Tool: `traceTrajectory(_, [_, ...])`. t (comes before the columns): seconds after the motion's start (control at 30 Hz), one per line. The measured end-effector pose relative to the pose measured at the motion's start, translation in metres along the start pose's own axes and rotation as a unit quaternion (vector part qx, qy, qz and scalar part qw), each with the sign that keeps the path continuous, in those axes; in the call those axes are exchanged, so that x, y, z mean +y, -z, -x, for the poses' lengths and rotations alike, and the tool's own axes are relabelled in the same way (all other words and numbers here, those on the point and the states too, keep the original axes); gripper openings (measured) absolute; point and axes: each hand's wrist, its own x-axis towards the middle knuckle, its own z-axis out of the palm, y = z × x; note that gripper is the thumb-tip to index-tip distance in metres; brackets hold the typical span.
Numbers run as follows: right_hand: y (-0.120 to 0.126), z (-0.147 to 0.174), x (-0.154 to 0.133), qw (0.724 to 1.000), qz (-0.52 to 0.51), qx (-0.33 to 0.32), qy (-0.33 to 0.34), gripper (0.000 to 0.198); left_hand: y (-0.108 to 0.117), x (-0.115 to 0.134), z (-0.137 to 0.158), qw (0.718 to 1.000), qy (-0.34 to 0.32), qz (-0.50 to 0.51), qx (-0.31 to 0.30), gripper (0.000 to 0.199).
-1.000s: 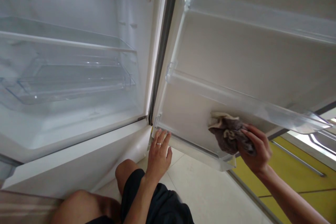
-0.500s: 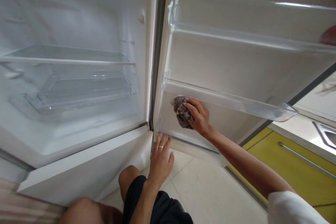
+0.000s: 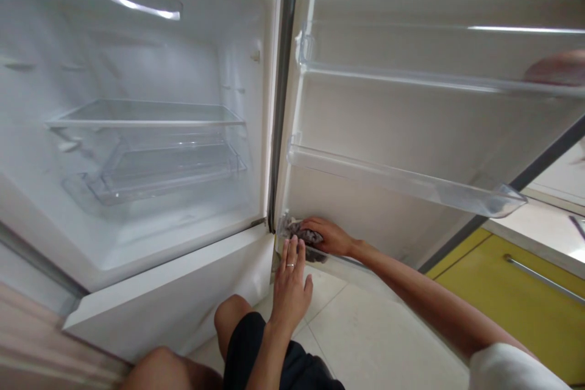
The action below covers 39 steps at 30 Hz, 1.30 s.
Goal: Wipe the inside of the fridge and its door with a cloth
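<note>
- A dark, crumpled cloth (image 3: 305, 237) sits pressed into the bottom corner of the open refrigerator door (image 3: 393, 122), hinge side, at about 6 o'clock in the frame.
- The right hand (image 3: 329, 236) clutches the cloth, fingers curled over its top, with the forearm stretching away toward 4 o'clock.
- The left hand (image 3: 292, 280) lies flat and unclenched at 6 o'clock of the cloth, grasping nothing; its fingertips (image 3: 296, 247) rest against the door's lower edge, touching or just short of the cloth, and 1 ring shows on a finger.
- At 1 o'clock of the cloth, a clear door bin (image 3: 402, 180) runs across the door; a 2nd clear bin (image 3: 411, 76) hangs higher, toward 12 o'clock.
- At 10 o'clock, the white refrigerator interior (image 3: 137, 73) holds a glass shelf (image 3: 146, 114) above a clear drawer (image 3: 164, 170), with a light (image 3: 139, 5) glowing near the top.
- At 6 o'clock, the person's bare knee (image 3: 231, 317) and dark shorts (image 3: 292, 365) fill the lower frame above a pale tiled floor (image 3: 365, 329).
- At 4 o'clock, a yellow cabinet (image 3: 516, 298) with a metal handle (image 3: 543, 280) stands beyond the door.
</note>
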Motion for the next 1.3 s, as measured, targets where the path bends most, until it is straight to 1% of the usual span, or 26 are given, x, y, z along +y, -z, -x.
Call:
traceTrajectory(0.1, [0.020,0.038,-0.004,0.998,-0.046,0.004,-0.052,0.047,0.005,-0.004,0.001,1.000,-0.002,0.004,-0.014,0.092])
traceTrajectory(0.17, [0.038,0.066,-0.009,0.994,-0.054,-0.013,-0.094,0.046,0.006,-0.007,0.001,1.000,-0.005,0.005,-0.016,0.093])
traceTrajectory(0.23, [0.056,0.094,-0.017,0.988,-0.041,-0.030,-0.143,0.045,0.006,-0.009,0.002,1.000,-0.009,0.006,-0.010,0.094])
traceTrajectory(0.33, [0.080,0.131,-0.034,0.976,0.011,-0.043,-0.211,0.047,0.004,-0.010,0.003,1.000,-0.015,0.006,0.009,0.094])
traceTrajectory(0.4, [0.093,0.150,-0.048,0.971,0.043,-0.028,-0.233,0.049,0.003,-0.009,0.003,1.000,-0.015,0.002,0.020,0.092])
traceTrajectory(0.47, [0.105,0.163,-0.066,0.972,0.063,0.026,-0.226,0.049,0.001,-0.008,0.004,1.000,-0.006,0.001,0.023,0.090])
traceTrajectory(0.53, [0.114,0.173,-0.085,0.970,0.079,0.109,-0.204,0.045,0.002,-0.006,0.003,1.000,0.017,0.008,0.018,0.084])
traceTrajectory(0.6, [0.121,0.179,-0.104,0.959,0.096,0.196,-0.182,0.039,0.006,-0.001,0.000,0.999,0.047,0.026,0.007,0.075])
traceTrajectory(0.67, [0.125,0.184,-0.124,0.943,0.101,0.269,-0.168,0.035,0.014,0.010,-0.004,0.995,0.084,0.061,0.005,0.066])
traceTrajectory(0.73, [0.127,0.188,-0.141,0.930,0.087,0.318,-0.162,0.033,0.028,0.031,-0.007,0.983,0.126,0.128,0.024,0.065])
traceTrajectory(0.8, [0.127,0.191,-0.156,0.925,0.062,0.344,-0.152,0.035,0.046,0.063,-0.003,0.959,0.150,0.238,0.040,0.076])
traceTrajectory(0.83, [0.126,0.191,-0.163,0.924,0.052,0.351,-0.143,0.036,0.056,0.083,0.001,0.941,0.143,0.306,0.034,0.082])
traceTrajectory(0.9, [0.122,0.188,-0.174,0.922,0.034,0.367,-0.118,0.039,0.074,0.125,0.013,0.897,0.087,0.432,-0.016,0.099])
traceTrajectory(0.93, [0.119,0.186,-0.179,0.919,0.024,0.379,-0.107,0.039,0.080,0.145,0.019,0.879,0.061,0.471,-0.033,0.113])
traceTrajectory(0.97, [0.116,0.182,-0.183,0.913,0.012,0.395,-0.100,0.038,0.084,0.164,0.024,0.871,0.052,0.488,-0.030,0.127])
traceTrajectory(1.03, [0.108,0.175,-0.189,0.902,-0.027,0.419,-0.098,0.037,0.084,0.189,0.029,0.876,0.052,0.479,-0.027,0.143])
traceTrajectory(1.07, [0.102,0.173,-0.190,0.901,-0.058,0.419,-0.100,0.035,0.081,0.196,0.028,0.879,0.059,0.472,-0.022,0.148])
traceTrajectory(1.1, [0.097,0.170,-0.190,0.903,-0.097,0.406,-0.105,0.034,0.077,0.199,0.026,0.876,0.069,0.476,-0.022,0.151])
traceTrajectory(1.13, [0.091,0.169,-0.188,0.907,-0.141,0.382,-0.109,0.034,0.073,0.198,0.022,0.863,0.080,0.498,-0.024,0.154])
traceTrajectory(1.17, [0.084,0.168,-0.186,0.911,-0.185,0.350,-0.113,0.034,0.069,0.195,0.018,0.839,0.094,0.535,-0.029,0.157])
traceTrajectory(1.2, [0.078,0.169,-0.182,0.913,-0.226,0.319,-0.114,0.037,0.066,0.190,0.014,0.805,0.112,0.581,-0.032,0.159])
traceTrajectory(1.23, [0.072,0.169,-0.178,0.914,-0.261,0.288,-0.114,0.042,0.064,0.185,0.011,0.769,0.134,0.625,-0.029,0.156])
traceTrajectory(1.27, [0.066,0.170,-0.174,0.915,-0.289,0.257,-0.111,0.050,0.064,0.180,0.007,0.739,0.156,0.655,-0.018,0.148])
traceTrajectory(1.3, [0.062,0.171,-0.170,0.916,-0.311,0.230,-0.108,0.059,0.065,0.177,0.004,0.720,0.177,0.671,0.004,0.136])
